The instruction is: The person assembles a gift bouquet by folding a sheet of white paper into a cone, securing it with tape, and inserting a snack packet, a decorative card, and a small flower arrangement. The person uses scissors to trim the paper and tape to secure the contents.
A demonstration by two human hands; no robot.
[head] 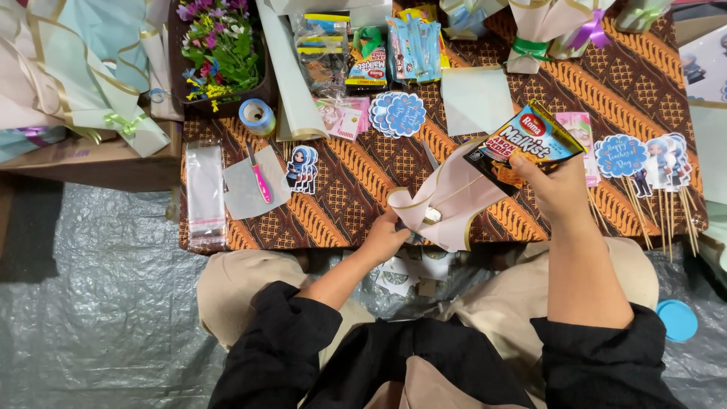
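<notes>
The right hand (559, 189) is raised above the near edge of the low table (348, 189), fingers closed on the lower corner of a dark snack packet (524, 144) with red and blue panels; the packet tilts up to the left, clear of the tabletop; the left hand (385, 238) sits at the table's near edge, fingers pinched on the lower end of a pale pink wrapping sheet (447, 201) with a gold border; the sheet is folded into a loose cone lying between the two hands, its upper part just beneath the packet; a batik-patterned cloth covers the table; further left lie a pink-handled cutter (259, 180) on a grey sheet, a roll of tape (257, 116), and a cartoon figure sticker (302, 170); round blue tags (398, 113) lie near the centre; a bunch of small flowers (219, 45) stands at the far left.
</notes>
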